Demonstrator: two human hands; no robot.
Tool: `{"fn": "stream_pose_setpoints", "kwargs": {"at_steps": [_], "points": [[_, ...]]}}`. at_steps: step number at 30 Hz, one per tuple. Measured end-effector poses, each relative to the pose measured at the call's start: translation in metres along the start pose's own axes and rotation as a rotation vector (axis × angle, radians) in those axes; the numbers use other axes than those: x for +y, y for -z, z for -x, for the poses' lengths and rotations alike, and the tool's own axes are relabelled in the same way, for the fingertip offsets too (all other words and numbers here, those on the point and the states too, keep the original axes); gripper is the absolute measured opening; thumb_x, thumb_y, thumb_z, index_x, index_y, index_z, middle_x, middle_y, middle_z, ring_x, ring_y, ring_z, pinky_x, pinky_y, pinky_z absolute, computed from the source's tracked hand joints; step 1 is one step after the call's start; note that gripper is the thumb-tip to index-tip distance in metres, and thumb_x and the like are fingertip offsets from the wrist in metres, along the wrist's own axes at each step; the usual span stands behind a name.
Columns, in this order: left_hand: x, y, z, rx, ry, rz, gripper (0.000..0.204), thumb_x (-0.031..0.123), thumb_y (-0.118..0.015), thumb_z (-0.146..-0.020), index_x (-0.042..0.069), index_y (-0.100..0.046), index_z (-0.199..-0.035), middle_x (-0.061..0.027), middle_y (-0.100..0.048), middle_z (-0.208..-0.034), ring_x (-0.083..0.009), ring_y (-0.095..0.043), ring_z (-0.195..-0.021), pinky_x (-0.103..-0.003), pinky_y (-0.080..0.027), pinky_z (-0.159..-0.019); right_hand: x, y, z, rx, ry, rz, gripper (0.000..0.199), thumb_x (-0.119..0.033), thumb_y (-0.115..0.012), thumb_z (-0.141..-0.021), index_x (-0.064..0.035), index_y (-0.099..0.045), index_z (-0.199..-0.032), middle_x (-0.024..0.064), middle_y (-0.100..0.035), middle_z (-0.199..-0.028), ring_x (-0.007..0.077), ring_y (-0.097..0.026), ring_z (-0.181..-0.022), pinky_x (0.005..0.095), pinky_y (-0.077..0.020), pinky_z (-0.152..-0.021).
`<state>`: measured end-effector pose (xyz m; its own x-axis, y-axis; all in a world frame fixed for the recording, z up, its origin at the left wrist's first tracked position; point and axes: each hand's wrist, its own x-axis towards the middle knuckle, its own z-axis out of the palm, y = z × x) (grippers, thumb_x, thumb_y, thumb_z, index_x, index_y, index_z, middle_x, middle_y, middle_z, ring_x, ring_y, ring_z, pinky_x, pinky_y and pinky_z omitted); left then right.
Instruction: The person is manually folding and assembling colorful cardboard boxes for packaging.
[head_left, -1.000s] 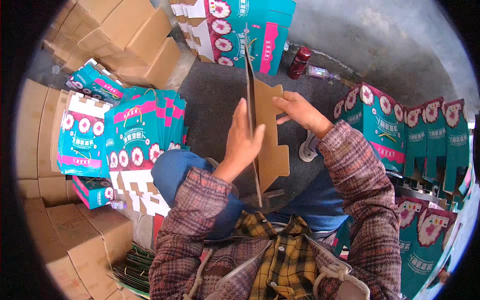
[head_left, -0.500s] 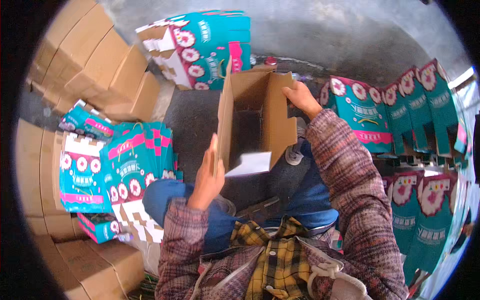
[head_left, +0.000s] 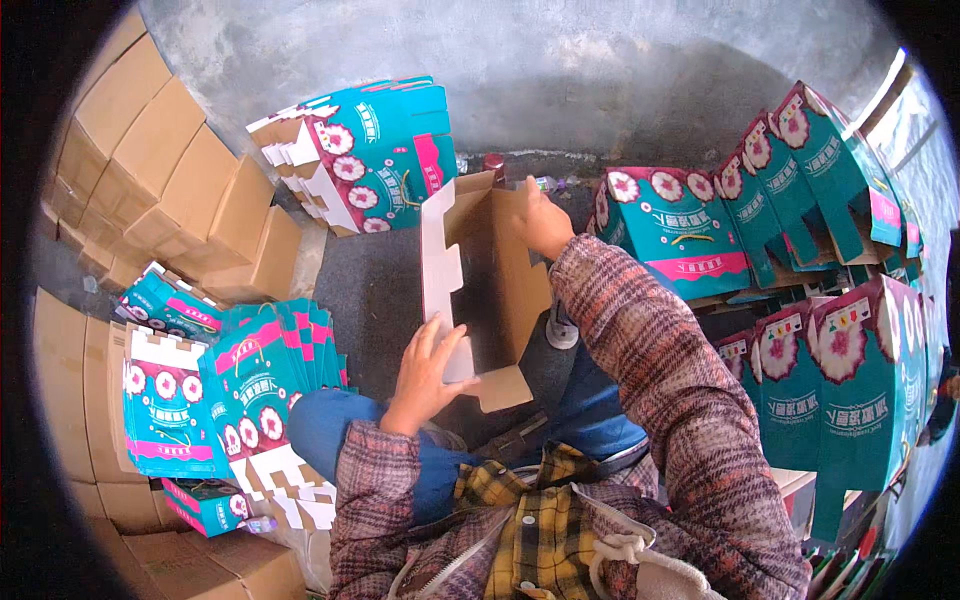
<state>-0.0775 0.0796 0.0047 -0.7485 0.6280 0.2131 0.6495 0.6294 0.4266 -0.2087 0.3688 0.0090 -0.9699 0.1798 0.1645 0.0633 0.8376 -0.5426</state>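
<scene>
The carton [head_left: 490, 290] is held above the person's lap, between the knees, with its open brown interior facing the camera. It is a partly opened corrugated box, plain brown inside, with a white-edged notched flap along its left side.

The left hand [head_left: 425, 375] grips the lower left edge of the carton; the fingers are curled over a white flap and the thumb points toward the lower tab. The right hand [head_left: 540, 225] holds the upper right corner, with the fingers closed over the top edge.

A fanned stack of flat teal cartons [head_left: 235, 390] lies to the person's left, just beside the left knee. The printed faces show pink and white round motifs and pink bands. A second stack of flat teal cartons [head_left: 365, 155] lies ahead, near the top flap of the held carton. Assembled teal boxes [head_left: 830, 330] stand in rows to the right, close to the right arm. Plain brown shipping boxes [head_left: 170, 190] are stacked along the left side and curve toward the lower left corner.

The floor [head_left: 370, 290] is dark grey and rough. A grey, mottled concrete wall [head_left: 560, 70] rises behind the stacks. A small bottle [head_left: 494, 163] lies at the wall base, behind the carton.
</scene>
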Motion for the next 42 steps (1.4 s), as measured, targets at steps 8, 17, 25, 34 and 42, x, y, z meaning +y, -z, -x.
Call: {"fn": "stream_pose_setpoints", "kwargs": {"at_steps": [8, 17, 25, 34, 42], "points": [[0.009, -0.008, -0.016, -0.032, -0.037, 0.016, 0.077, 0.031, -0.082, -0.064, 0.011, -0.049, -0.131, -0.0235, -0.035, -0.140, -0.0424, -0.036, -0.127, -0.048, -0.032, -0.106, 0.000, -0.014, -0.032, 0.472, 0.493, 0.573, 0.016, -0.016, -0.050, -0.085, -0.0068, -0.053, -0.098, 0.0083, -0.060, -0.095, 0.0217, -0.059, -0.090, 0.0359, -0.0434, -0.077], [0.013, -0.014, -0.017, -0.123, -0.022, -0.053, 0.074, 0.032, -0.077, -0.069, 0.007, -0.048, -0.132, -0.0251, -0.032, -0.142, -0.0429, -0.030, -0.131, -0.050, -0.027, -0.107, -0.012, -0.019, -0.055, 0.145, 0.338, 0.483, 0.054, -0.014, -0.050, -0.086, -0.0015, -0.038, -0.137, 0.0155, -0.063, -0.093, 0.0268, -0.064, -0.077, 0.0390, -0.0489, -0.069], [0.001, -0.009, -0.002, -0.211, -0.012, -0.030, 0.068, 0.050, -0.060, -0.081, 0.006, -0.048, -0.132, -0.0256, -0.032, -0.143, -0.0427, -0.025, -0.135, -0.053, -0.020, -0.109, -0.042, -0.020, -0.063, 0.264, 0.518, 0.560, 0.025, -0.015, -0.053, -0.080, -0.0004, -0.059, -0.100, 0.0115, -0.060, -0.091, 0.0239, -0.058, -0.089, 0.0389, -0.0420, -0.083], [0.029, -0.042, 0.009, 0.006, 0.129, 0.294, 0.066, 0.043, -0.049, -0.089, -0.002, -0.039, -0.136, -0.0226, -0.049, -0.130, -0.0383, -0.041, -0.124, -0.049, -0.026, -0.105, -0.013, -0.037, -0.057, -0.160, 0.692, 0.601, 0.010, -0.019, -0.061, -0.073, -0.0147, -0.070, -0.070, 0.0054, -0.068, -0.075, 0.0236, -0.065, -0.078, 0.0400, -0.0436, -0.070], [0.046, -0.081, -0.027, 0.055, 0.008, -0.349, 0.053, 0.010, -0.061, -0.080, -0.005, -0.045, -0.128, -0.0223, -0.044, -0.133, -0.0378, -0.041, -0.124, -0.049, -0.027, -0.104, -0.030, -0.038, -0.045, -0.232, 0.530, 0.761, 0.021, -0.021, -0.060, -0.081, -0.0142, -0.072, -0.097, 0.0050, -0.068, -0.100, 0.0269, -0.060, -0.100, 0.0500, -0.0398, -0.074]]}}
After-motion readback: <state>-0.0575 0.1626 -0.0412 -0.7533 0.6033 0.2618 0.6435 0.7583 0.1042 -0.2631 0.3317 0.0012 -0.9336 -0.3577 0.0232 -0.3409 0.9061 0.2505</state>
